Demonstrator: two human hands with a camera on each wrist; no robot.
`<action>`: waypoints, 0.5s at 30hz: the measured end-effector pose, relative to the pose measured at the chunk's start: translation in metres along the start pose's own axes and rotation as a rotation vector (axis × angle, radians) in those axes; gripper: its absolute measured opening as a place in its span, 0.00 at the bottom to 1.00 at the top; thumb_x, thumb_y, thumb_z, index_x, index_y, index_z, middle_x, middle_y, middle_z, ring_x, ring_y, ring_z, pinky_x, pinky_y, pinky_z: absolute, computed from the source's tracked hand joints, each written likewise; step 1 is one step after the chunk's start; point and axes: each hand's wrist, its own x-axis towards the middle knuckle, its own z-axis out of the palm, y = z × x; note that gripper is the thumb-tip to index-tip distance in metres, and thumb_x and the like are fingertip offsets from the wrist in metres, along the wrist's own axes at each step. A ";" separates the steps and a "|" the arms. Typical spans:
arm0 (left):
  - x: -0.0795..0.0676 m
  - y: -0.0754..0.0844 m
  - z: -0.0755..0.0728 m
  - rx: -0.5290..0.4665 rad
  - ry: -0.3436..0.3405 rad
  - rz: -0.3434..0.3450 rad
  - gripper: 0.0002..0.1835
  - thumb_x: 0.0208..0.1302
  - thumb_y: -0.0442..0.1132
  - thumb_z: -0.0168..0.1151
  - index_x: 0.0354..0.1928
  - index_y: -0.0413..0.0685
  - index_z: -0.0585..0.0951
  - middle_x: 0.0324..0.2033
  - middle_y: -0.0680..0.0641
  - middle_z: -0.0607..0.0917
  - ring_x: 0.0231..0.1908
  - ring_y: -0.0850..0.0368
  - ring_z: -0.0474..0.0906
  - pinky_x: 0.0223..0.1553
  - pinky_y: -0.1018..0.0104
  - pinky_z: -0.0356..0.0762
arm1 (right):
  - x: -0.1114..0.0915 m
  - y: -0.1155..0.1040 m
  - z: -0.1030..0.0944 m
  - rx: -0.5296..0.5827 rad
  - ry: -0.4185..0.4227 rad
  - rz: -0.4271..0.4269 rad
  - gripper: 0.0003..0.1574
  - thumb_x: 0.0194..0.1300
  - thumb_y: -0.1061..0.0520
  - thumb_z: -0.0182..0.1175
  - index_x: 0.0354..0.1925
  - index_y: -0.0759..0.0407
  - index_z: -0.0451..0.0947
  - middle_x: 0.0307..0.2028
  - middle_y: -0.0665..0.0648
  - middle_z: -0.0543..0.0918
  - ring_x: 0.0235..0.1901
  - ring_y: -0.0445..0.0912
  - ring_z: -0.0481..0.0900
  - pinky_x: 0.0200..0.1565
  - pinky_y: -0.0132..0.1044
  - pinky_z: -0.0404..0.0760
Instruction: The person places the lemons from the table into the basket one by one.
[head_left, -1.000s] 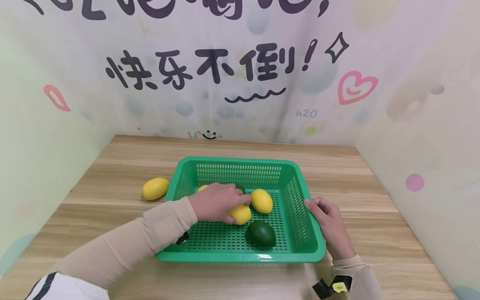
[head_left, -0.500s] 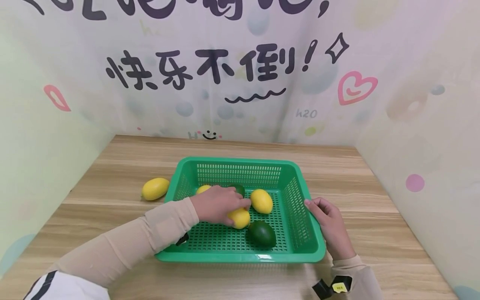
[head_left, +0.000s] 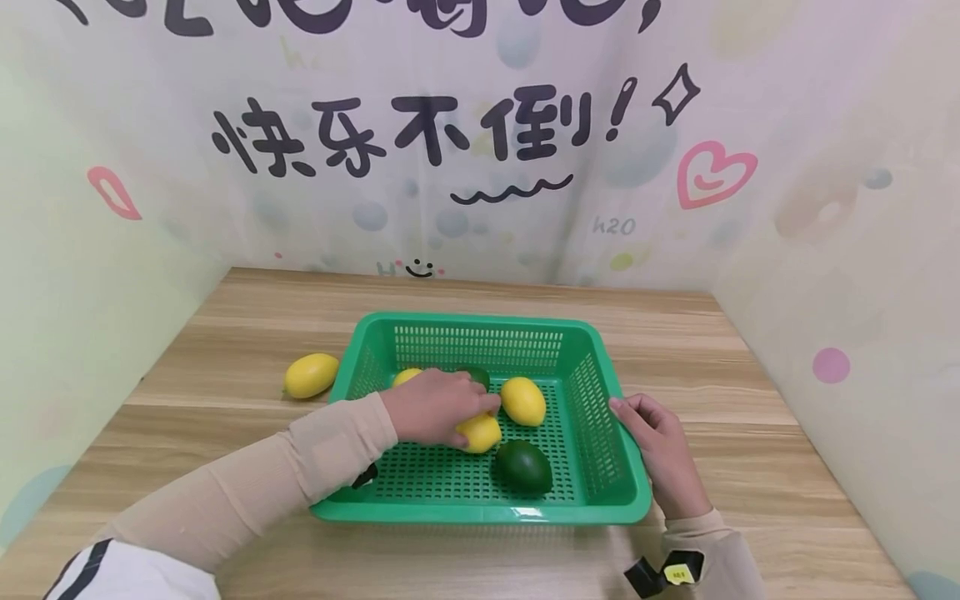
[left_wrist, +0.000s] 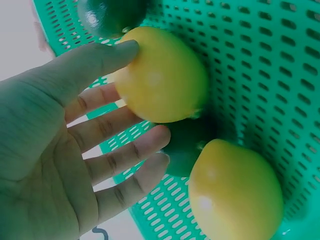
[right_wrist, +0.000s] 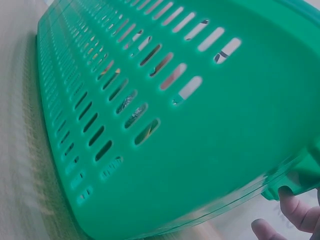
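Inside the green plastic basket (head_left: 480, 513), my left hand (head_left: 438, 408) pinches a yellow lemon (head_left: 482, 434) between thumb and fingers. In the left wrist view the thumb lies on the side of this lemon (left_wrist: 162, 75), with fingers behind it. Another lemon (head_left: 523, 401) lies right of the hand, and one more (head_left: 406, 377) is partly hidden behind it. A dark green, avocado-like fruit (head_left: 523, 467) lies in front; a second (head_left: 476, 377) shows behind my fingers. My right hand (head_left: 663, 446) grips the basket's right rim, thumb on top.
A single lemon (head_left: 311, 376) lies on the wooden table (head_left: 262, 317), just outside the basket's left side. A printed cloth (head_left: 480, 225) hangs behind the table, and pale walls stand at both sides.
The pinched lemon has shifted only slightly, a little toward the near side and back. My right hand and the basket have stayed in place.
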 end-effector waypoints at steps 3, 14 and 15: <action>0.000 0.000 -0.002 0.016 0.006 0.001 0.27 0.57 0.49 0.79 0.57 0.54 0.80 0.45 0.54 0.87 0.42 0.56 0.80 0.35 0.65 0.82 | 0.000 0.000 0.000 -0.001 0.001 0.000 0.23 0.78 0.45 0.57 0.42 0.66 0.75 0.35 0.55 0.81 0.31 0.43 0.84 0.31 0.35 0.87; -0.007 -0.001 -0.013 0.060 0.038 0.008 0.31 0.60 0.50 0.77 0.63 0.52 0.78 0.51 0.50 0.86 0.45 0.53 0.82 0.35 0.64 0.84 | 0.000 0.000 0.000 -0.009 -0.001 -0.001 0.24 0.78 0.45 0.57 0.42 0.67 0.75 0.36 0.55 0.80 0.31 0.43 0.83 0.31 0.35 0.87; -0.008 -0.002 -0.014 0.051 0.042 0.004 0.31 0.60 0.50 0.77 0.63 0.52 0.79 0.51 0.50 0.86 0.45 0.52 0.82 0.35 0.63 0.84 | 0.000 0.000 0.000 -0.010 -0.001 -0.001 0.24 0.78 0.45 0.57 0.43 0.67 0.75 0.36 0.55 0.80 0.31 0.43 0.83 0.31 0.35 0.87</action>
